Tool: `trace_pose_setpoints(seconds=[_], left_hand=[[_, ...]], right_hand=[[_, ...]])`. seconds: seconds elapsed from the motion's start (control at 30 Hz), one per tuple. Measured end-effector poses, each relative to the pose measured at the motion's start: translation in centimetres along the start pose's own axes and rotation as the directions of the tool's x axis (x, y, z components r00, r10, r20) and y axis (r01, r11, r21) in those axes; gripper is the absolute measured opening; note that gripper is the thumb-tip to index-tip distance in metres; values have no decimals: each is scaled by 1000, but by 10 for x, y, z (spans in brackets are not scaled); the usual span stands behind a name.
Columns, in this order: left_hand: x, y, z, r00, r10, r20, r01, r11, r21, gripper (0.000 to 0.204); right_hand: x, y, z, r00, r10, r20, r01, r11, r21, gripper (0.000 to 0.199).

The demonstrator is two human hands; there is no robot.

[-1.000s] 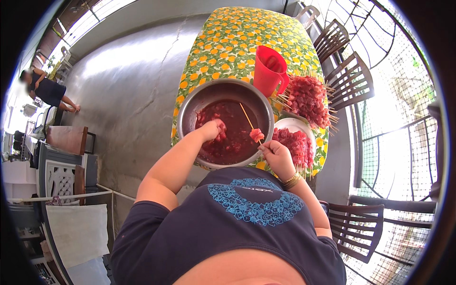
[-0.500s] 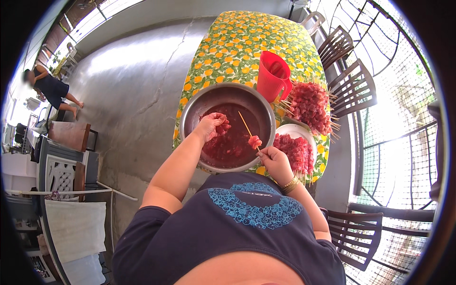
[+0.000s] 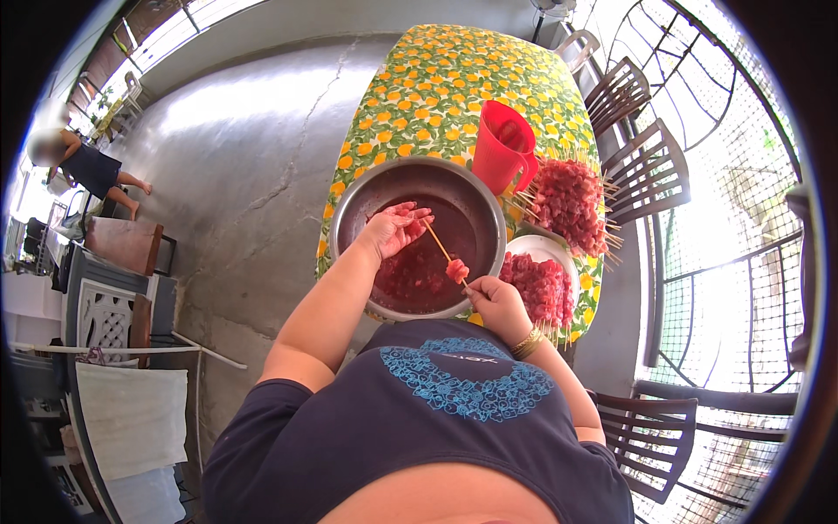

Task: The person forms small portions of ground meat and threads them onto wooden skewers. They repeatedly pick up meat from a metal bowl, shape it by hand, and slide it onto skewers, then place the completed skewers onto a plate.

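Note:
My right hand pinches a bamboo skewer by its lower end, holding it slanted over the basin's near right side. A lump of raw red meat is threaded low on the stick, close to my fingers. At the skewer's upper tip, my left hand is closed with wet, reddened fingers around raw meat, mostly hidden in the palm. Below both hands sits a wide metal basin with meat pieces in dark red liquid.
Right of the basin, a white plate holds loaded meat skewers. A larger pile of skewers lies behind it, beside a red pitcher. The table wears a fruit-patterned cloth. Wooden chairs line the right; a person stands far left.
My left hand has moved slightly right and up to the skewer's tip, its fingers stretching out more. My right hand has shifted a little left and down with the skewer.

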State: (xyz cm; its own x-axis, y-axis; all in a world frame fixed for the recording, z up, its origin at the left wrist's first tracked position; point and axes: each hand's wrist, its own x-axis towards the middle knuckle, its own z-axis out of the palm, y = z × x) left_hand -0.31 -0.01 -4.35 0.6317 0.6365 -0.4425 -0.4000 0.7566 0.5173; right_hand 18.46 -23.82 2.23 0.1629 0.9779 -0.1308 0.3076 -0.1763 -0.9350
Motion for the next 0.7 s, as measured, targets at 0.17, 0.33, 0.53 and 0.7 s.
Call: trace_pose_setpoints(seconds=[0.17, 0.33, 0.53, 0.7], left_hand=[[-10, -3, 11, 997, 47, 66, -47, 999, 4, 27], [-17, -1, 17, 993, 47, 110, -45, 999, -27, 25], [-15, -6, 22, 996, 50, 76, -48, 999, -20, 13], [-12, -5, 24, 997, 64, 50, -63, 998, -15, 19]], right_hand=[[4, -9, 4, 999, -48, 8, 49, 992, -120, 14], [8, -9, 6, 996, -85, -19, 80, 980, -180, 14], [9, -11, 6, 993, -118, -21, 111, 973, -201, 15], [6, -15, 6, 986, -164, -27, 155, 963, -220, 13]])
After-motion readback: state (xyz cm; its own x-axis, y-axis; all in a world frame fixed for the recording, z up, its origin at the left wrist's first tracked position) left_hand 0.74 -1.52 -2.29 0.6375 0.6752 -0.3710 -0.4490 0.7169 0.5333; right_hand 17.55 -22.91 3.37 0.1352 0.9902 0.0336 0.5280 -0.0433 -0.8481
